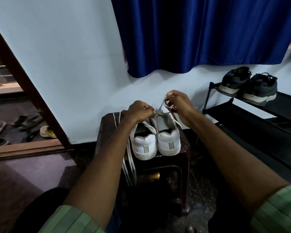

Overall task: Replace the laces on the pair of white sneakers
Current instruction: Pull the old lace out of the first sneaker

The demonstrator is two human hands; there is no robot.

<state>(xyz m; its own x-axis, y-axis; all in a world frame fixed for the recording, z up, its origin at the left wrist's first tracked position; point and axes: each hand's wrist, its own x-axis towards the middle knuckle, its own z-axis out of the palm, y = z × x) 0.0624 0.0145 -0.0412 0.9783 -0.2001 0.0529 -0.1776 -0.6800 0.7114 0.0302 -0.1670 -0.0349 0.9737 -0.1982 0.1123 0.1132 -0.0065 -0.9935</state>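
The white sneakers (155, 142) stand side by side, heels toward the person, on a dark stool (183, 158), and loose laces (128, 162) hang over the stool's left edge. Above the right sneaker's tongue, the left hand (139, 111) pinches the lace (161, 105) close to the eyelets while the right hand (178, 102) grips its free end, raised higher. I judge this to be tightening or knotting: keep the pinch low, pull evenly, and keep the flat lace untwisted.

— Where is free room left around the stool (183, 158)?
— To the left, bare floor (32, 174) is seen; spare laces (129, 165) are draped over that edge.
— And the right?
— It is hemmed by the black shoe rack (252, 121) — dark sneakers (249, 85) are set on top. Behind, the wall (65, 64) closes it off.
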